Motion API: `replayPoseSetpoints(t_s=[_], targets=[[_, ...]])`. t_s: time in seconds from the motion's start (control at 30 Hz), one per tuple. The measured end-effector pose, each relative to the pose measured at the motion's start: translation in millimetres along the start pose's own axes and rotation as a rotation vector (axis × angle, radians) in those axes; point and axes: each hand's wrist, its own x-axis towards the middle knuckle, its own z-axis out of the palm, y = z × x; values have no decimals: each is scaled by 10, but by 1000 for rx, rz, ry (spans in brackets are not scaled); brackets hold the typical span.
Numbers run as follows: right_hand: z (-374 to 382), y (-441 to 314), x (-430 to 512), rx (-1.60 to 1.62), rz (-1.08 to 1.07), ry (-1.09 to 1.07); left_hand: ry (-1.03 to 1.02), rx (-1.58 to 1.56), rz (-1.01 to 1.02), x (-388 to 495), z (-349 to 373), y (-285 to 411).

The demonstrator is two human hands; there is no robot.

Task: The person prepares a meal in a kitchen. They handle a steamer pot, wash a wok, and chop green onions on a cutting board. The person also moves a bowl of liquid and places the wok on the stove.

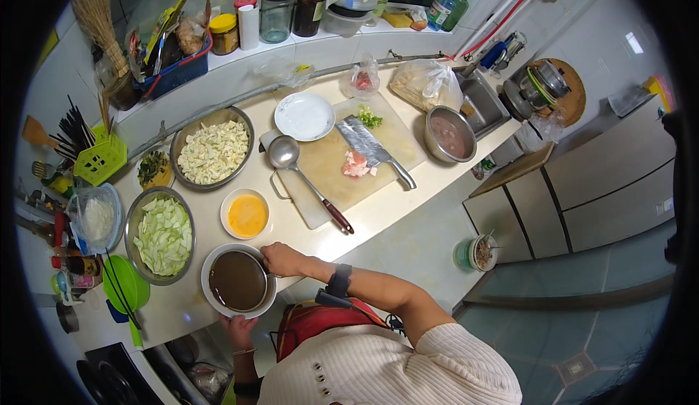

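Observation:
A white bowl (pixel 206 290) with a metal rim or vessel inside it holds brown liquid (pixel 237 279) at the counter's front edge. My right hand (pixel 279 259) grips its right side, the fingers curled at the rim. My left hand (pixel 238 328) holds the bowl from its near side, fingers partly hidden under it. Just beyond stands a small bowl of beaten egg (pixel 248 216). Left of it is a steel bowl of sliced green vegetable (pixel 164 236). A ladle (pixel 311 184) lies across the cutting board (pixel 322 197), near a cleaver (pixel 363 140), chopped meat (pixel 356 165) and chopped scallion (pixel 369 117).
A steel bowl of cauliflower pieces (pixel 213 154) and a white plate (pixel 304 116) stand farther back. A pot of pinkish liquid (pixel 450 133) is near the sink (pixel 483 105). A green strainer (pixel 126 285) with chopsticks across it stands at left. A bucket (pixel 474 254) is on the floor.

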Motion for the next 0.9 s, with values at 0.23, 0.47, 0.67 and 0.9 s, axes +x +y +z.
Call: replayPoseSetpoints(t_s=[0.23,0.47,0.67,0.9], targets=[[-779,299,-596,-20,-104,22,-209,-3,50,-573,816,-9],[-1684,940,-1281,-90,-118,53,-286,14,9,-835,1959,-301],[-2387,1491,-1703,-7,98,158,-380,118,-34,-685,2920,-422],[-3175,2045,-1737,90,332,271,-565,187,-106,-164,4080,-394]])
